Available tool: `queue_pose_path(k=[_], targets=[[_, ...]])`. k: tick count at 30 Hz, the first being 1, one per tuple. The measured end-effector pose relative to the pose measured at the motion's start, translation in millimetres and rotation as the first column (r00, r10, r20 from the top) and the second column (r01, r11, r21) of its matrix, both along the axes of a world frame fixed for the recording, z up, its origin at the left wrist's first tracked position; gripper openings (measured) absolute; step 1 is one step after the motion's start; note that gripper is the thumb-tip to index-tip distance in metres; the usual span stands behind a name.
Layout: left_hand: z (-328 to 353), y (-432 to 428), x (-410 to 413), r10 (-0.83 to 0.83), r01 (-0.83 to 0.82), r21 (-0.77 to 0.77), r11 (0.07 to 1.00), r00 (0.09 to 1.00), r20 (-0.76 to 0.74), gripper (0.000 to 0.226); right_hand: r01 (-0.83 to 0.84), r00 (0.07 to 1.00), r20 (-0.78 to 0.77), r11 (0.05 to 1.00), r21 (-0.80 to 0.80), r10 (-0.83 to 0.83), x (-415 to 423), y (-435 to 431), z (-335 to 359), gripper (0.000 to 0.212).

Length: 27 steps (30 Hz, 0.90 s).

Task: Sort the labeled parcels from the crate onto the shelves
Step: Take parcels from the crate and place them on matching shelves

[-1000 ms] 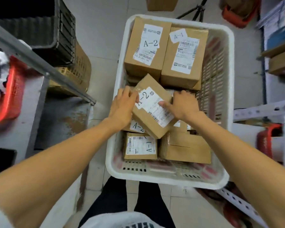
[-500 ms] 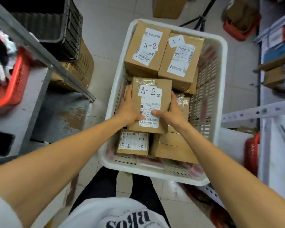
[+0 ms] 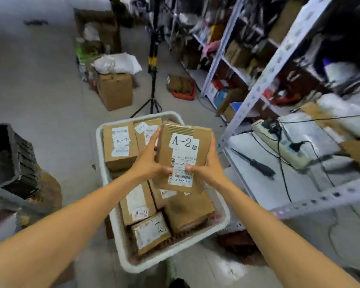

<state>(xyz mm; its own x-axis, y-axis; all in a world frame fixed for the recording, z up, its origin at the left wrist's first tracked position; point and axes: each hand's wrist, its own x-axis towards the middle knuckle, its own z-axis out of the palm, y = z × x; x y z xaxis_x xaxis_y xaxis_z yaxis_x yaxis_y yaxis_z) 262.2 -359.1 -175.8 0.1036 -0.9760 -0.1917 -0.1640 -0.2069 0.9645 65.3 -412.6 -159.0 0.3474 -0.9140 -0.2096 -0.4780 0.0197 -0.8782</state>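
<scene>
A black bin (image 3: 6,156) stands on the floor at the far left. The white crate (image 3: 104,169) sits lower in view than half a second ago, since the head has lifted and the aisle beyond it now shows. In the crate's far left corner a parcel marked A-2 (image 3: 120,144) lies as before, with an A-1 parcel (image 3: 143,132) just beside it along the far edge. The left hand (image 3: 149,162) grips the left side of the held parcel (image 3: 183,156), fingers up its edge and thumb on the label. That parcel (also marked A-2) has risen from just above the pile to well clear of it, and is upright over the crate's middle. Below it a third A-2 parcel (image 3: 137,204) lies uncovered, and a second A-1 parcel (image 3: 150,232) sits at the near edge. The right hand (image 3: 209,163) grips the held parcel's right side, thumb on the barcode label. Right of the crate is a white shelf (image 3: 258,190) with a power strip (image 3: 285,148) lying on it.
</scene>
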Motion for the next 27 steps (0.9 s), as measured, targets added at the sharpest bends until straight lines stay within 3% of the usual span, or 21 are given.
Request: queue_pose_path(k=[8, 14, 21, 27], targets=[[53.7, 3.9, -55.0, -0.236, 0.255, -0.179, 0.950, 0.964, 0.123, 0.126, 0.247, 0.958, -0.085, 0.939, -0.238, -0.273, -65.4, 61.2, 38.3, 0.143], [50.9, 41.9, -89.2, -0.322, 0.356, -0.265, 0.896, 0.933, 0.162, 0.119, 0.286, 0.934, -0.132, 0.914, -0.287, -0.333, -103.4, 123.5, 41.7, 0.141], [32.4, 126.6, -143.9, -0.428, 0.460, -0.257, 0.850, 0.887, 0.172, 0.124, 0.351, 0.916, -0.101, 0.897, -0.269, -0.388, -159.3, 226.2, 24.0, 0.137], [41.1, 153.8, -227.1, -0.499, 0.550, -0.277, 0.788, 0.834, 0.235, 0.105, 0.543, 0.813, -0.044, 0.783, -0.304, -0.581, -224.4, 293.0, 31.6, 0.138]])
